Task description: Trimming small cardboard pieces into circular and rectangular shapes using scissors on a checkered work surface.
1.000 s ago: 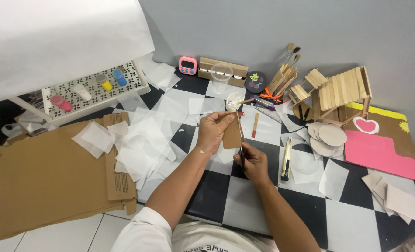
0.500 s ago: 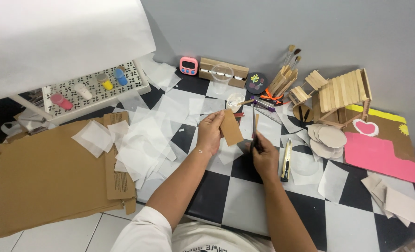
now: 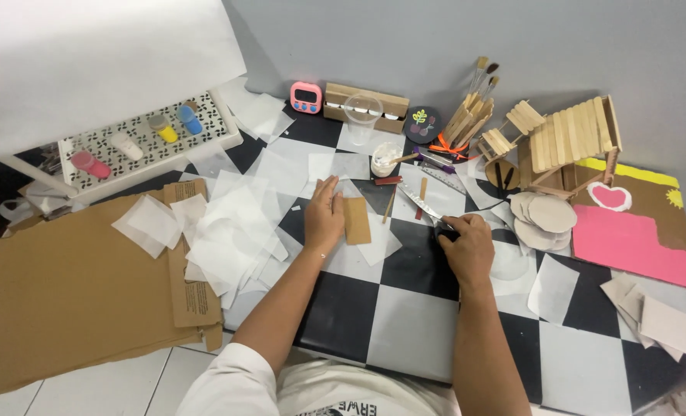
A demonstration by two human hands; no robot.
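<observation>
I viewed a black-and-white checkered mat (image 3: 405, 323) below a grey wall (image 3: 451, 38). My left hand (image 3: 324, 219) lay open-fingered, touching a brown cardboard strip (image 3: 356, 220); my right hand (image 3: 466, 245) was closed around a utility knife (image 3: 428, 209).

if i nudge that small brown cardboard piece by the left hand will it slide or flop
The cardboard piece lies flat and keeps straight edges, so it is probably stiff rather than floppy. It looks thin and small, likely very light. Resting on loose white paper beside the left hand, it may slide easily.
</observation>
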